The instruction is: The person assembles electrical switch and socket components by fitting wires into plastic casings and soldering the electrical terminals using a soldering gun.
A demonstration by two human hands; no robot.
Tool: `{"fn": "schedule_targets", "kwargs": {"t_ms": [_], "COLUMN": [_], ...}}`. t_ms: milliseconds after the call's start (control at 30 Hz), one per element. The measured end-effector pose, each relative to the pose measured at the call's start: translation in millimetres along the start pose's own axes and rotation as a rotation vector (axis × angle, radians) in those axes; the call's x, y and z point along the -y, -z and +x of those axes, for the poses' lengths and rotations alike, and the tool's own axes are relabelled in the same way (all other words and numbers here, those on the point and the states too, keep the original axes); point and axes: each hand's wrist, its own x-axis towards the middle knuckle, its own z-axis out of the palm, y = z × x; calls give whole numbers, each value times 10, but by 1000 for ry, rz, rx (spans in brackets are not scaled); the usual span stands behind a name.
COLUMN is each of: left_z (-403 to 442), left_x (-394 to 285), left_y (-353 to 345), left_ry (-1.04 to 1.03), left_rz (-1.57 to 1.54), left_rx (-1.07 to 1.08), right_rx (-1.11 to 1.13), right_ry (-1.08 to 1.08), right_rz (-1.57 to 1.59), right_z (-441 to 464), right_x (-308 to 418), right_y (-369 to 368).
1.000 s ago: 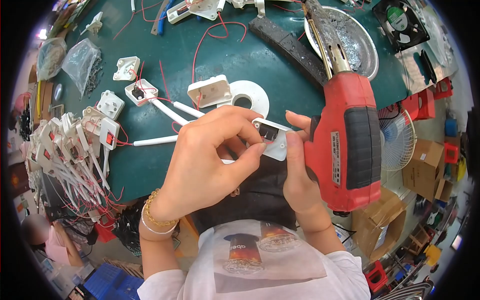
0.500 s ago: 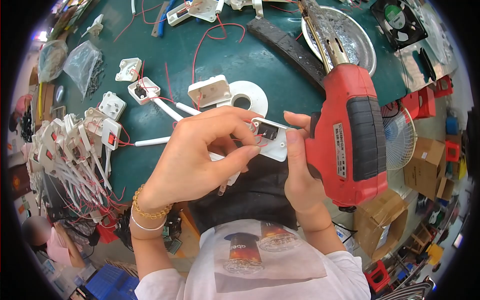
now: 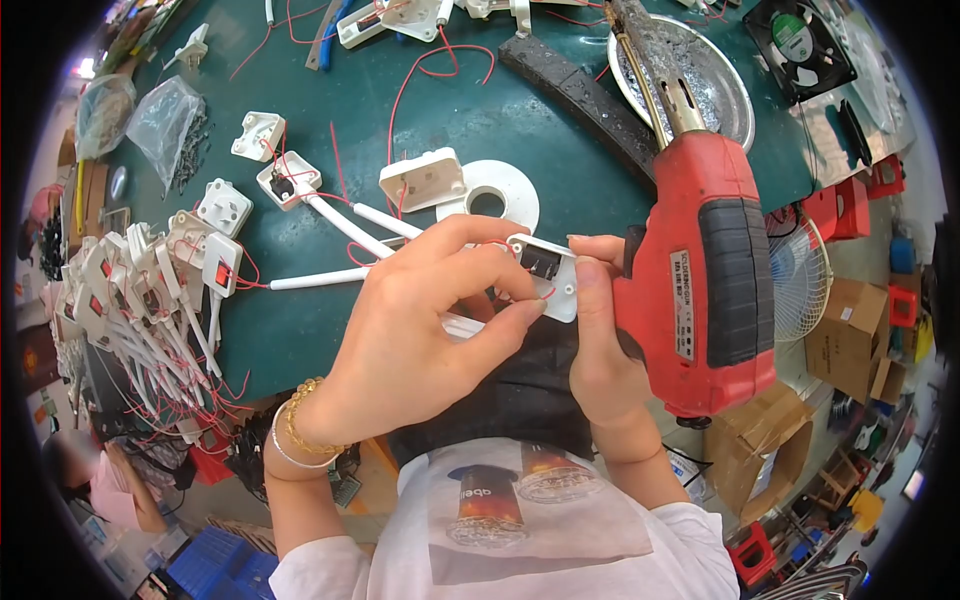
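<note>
My left hand (image 3: 415, 310) pinches a thin red wire (image 3: 547, 294) between thumb and forefinger, beside a black switch (image 3: 540, 262) set in a white plastic housing half (image 3: 564, 303). The housing's right edge is gripped by my right hand (image 3: 607, 370), thumb on top. Close to the camera, a red soldering gun (image 3: 690, 280) with a black rubber grip covers part of that hand; whether the hand touches it I cannot tell. White cables (image 3: 325, 279) run under my left hand. Beyond it lie an opened white housing (image 3: 422, 178) and a white ring-shaped part (image 3: 520, 190).
A metal dish (image 3: 738, 100) sits under the soldering gun's front end, beside a dark bar (image 3: 575, 95). Many finished-looking white switch units (image 3: 130, 300) are heaped at left. A plastic bag (image 3: 165, 115), a black fan (image 3: 798, 45) and blue-handled pliers (image 3: 328, 40) lie on the green table (image 3: 290, 335).
My left hand has shifted slightly right, carrying the red wire's end closer over the housing. The housing has tilted a little; my right hand stays nearly in place.
</note>
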Motion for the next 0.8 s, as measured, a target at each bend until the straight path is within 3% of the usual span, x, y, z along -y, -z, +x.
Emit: {"fn": "schedule_targets", "kwargs": {"t_ms": [67,167,200,233,367,433,800], "left_z": [-7,-31,-38,-45,-72,-94,-126], "left_x": [51,8,15,34,30,-7,0], "left_y": [-18,-55,-76,-102,-170,-213,-271], "left_ry": [-128,-13,-12,-37,-98,-108,-198], "left_rz": [107,73,73,65,93,121,209], "left_rx": [-22,-62,-62,-105,-212,-245,-336], "right_rx": [7,21,23,25,-3,-85,-73], "right_ry": [10,48,-28,-105,-38,-177,-127], "right_rz": [-24,-54,1,56,66,215,213], "right_z": [7,8,-10,-21,-26,-19,-47], "right_x": [12,30,37,38,44,112,140], "right_y": [8,17,16,13,-25,-63,-75]}}
